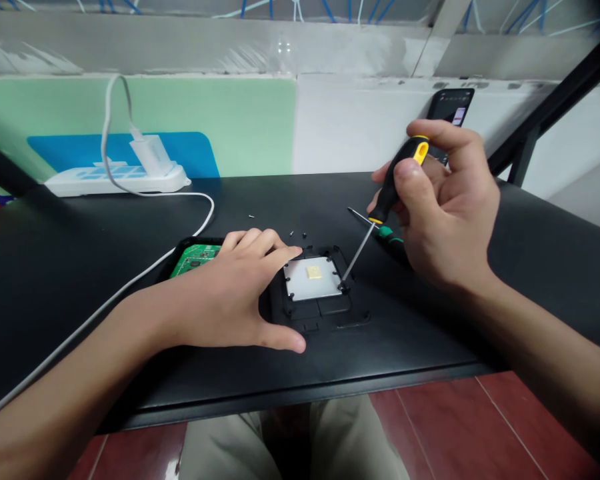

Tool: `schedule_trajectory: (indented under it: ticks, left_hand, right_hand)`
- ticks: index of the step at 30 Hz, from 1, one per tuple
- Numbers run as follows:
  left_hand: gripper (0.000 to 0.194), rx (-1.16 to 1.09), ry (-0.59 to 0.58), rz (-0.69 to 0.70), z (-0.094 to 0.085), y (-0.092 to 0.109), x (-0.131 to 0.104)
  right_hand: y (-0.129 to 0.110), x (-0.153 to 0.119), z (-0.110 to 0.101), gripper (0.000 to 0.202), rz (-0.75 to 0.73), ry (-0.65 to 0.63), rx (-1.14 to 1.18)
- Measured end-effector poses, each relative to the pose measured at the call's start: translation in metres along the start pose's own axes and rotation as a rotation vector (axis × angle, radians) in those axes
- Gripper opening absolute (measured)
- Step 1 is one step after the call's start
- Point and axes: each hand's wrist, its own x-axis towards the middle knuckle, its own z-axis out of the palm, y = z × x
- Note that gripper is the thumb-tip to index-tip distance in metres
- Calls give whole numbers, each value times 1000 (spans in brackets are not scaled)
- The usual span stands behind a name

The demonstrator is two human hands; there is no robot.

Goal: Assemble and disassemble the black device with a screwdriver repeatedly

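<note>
My right hand [445,207] is closed around the black and yellow handle of a screwdriver [389,180]. Its shaft slants down to the left, and the tip meets a corner of a silver metal plate [307,288] with a pale yellow square pad [314,272] on it. This plate sits in a black plastic housing [330,307] lying on the table. Across the housing's left side rests my left hand [245,287], fingers forward and thumb spread wide. Partly hidden behind that hand is a green circuit board [194,258] in a black frame.
A second screwdriver with a green and black handle [387,235] lies beside my right hand. Small screws [304,235] are scattered beyond the housing. A white power strip [125,179] with a charger and a cable [105,303] occupies the left; a phone [450,107] leans on the wall.
</note>
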Motion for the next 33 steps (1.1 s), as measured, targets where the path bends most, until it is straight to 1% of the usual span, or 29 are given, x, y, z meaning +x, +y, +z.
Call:
schedule_trajectory:
  ticks: [3, 7, 16, 19, 22, 27, 30, 33]
  left_hand:
    - [94, 1, -9, -2, 0, 0, 1]
    - [96, 0, -2, -5, 0, 0, 0]
    - [96, -7, -5, 5, 1, -1, 0]
    - [97, 4, -3, 5, 0, -1, -1]
    - [94, 12, 0, 8, -1, 0, 0]
    - [93, 17, -10, -3, -2, 2, 2]
    - [95, 24, -9, -3, -2, 1, 1]
    - [98, 27, -10, -3, -1, 1, 0]
  right_hand:
    - [-4, -2, 1, 31, -4, 13, -31]
    - [-7, -2, 2, 34, -54, 16, -48]
    - [-13, -7, 0, 38, -117, -26, -15]
    - [-21, -9, 4, 35, -208, -36, -35]
    - [-28, -11, 9, 33, -308, -49, -59]
    - [-33, -15, 17, 35, -351, -29, -54]
    - [-35, -15, 18, 34, -370, -32, -106]
    - [-38, -12, 18, 36, -444, -35, -168]
